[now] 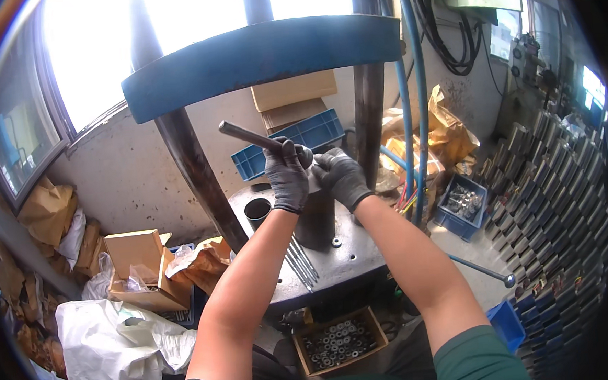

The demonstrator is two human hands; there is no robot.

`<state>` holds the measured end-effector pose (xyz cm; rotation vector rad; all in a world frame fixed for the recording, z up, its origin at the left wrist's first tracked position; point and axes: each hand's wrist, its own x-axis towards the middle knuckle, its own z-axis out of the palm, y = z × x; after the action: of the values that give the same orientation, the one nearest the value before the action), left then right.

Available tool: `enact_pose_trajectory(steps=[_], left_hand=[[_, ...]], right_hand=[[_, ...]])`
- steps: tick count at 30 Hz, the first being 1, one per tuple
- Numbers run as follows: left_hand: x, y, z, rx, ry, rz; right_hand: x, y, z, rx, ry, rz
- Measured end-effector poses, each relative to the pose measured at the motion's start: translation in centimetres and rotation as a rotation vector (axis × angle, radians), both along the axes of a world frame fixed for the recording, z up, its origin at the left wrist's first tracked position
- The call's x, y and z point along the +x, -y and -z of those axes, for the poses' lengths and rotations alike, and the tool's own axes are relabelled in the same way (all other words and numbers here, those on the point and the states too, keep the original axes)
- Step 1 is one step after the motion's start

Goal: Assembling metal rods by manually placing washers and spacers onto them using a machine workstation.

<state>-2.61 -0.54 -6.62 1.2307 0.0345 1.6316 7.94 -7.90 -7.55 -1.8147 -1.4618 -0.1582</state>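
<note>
My left hand (287, 177), in a dark grey glove, is wrapped round a metal rod (246, 135) that slants up to the left. Its thicker round end shows between the two hands. My right hand (345, 179), gloved alike, has its fingers closed close to that end; what they grip is hidden. Both hands are above a dark upright cylinder (317, 220) on the metal press table (355, 246). Left of the cylinder stands an open-topped dark tube (257, 209). Several thin rods (299, 262) lie in front of it, and a small ring (336, 242) sits beside the cylinder's base.
A blue crossbeam (263, 58) spans two dark columns. Below the table is a wooden box (302, 352) of ring-shaped parts. At right are blue hoses (422, 115), a ball-ended lever (483, 271), a blue crate (461, 230) and stacked metal bars (551, 191). Cartons and sacks lie left.
</note>
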Motion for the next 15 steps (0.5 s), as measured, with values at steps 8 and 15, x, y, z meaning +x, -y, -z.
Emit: enact_pose_trajectory(steps=[8, 15], left_hand=[[-1.2, -0.8, -0.3, -0.134, -0.186, -0.005], [-0.9, -1.9, 0.0, -0.069, -0.273, 0.080]], right_hand=[[0.3, -0.8, 1.6, 0.180, 0.019, 0.113], [-0.3, -0.5, 0.3, 0.078, -0.082, 0.042]])
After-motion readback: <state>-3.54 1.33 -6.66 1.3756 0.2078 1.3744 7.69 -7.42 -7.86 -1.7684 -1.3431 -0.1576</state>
